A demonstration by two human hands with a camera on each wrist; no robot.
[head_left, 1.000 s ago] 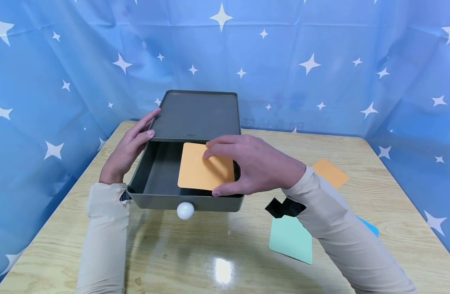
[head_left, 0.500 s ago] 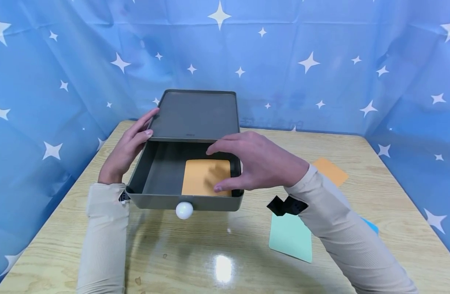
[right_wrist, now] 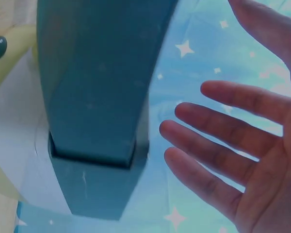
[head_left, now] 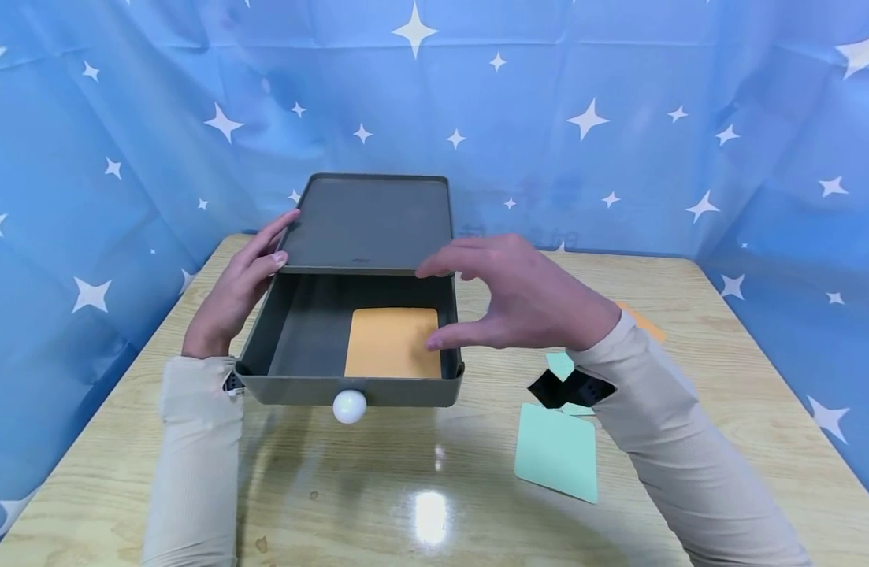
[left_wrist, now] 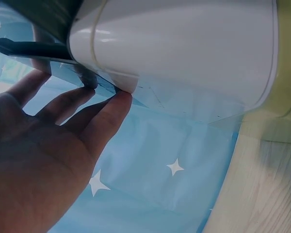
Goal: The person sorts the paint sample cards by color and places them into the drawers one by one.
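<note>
The flat orange square card (head_left: 394,342) lies inside the open dark grey drawer (head_left: 299,331), just below the empty, spread right hand (head_left: 526,299), while the left hand (head_left: 239,283) rests flat-fingered against the drawer's side.

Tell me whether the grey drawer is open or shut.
Open: the drawer is pulled out of its case, its inside exposed with an orange card lying flat.

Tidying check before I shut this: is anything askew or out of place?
Nothing stands out. The orange card lies flat and square in the open drawer; a mint card lies loose on the table.
</note>
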